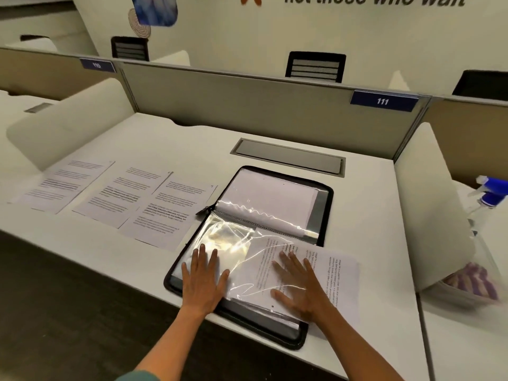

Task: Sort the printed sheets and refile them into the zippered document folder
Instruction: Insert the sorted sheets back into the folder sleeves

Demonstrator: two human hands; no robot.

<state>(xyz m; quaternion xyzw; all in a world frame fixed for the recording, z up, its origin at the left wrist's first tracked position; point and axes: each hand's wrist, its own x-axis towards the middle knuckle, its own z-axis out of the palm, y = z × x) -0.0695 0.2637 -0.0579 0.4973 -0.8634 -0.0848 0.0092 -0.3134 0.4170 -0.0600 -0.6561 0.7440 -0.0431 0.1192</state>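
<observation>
White desk (104, 243) with open zippered folder (325, 193), three printed sheets (115, 192) alongside

Bare forearms, green sleeve (137, 376) at L.
</observation>
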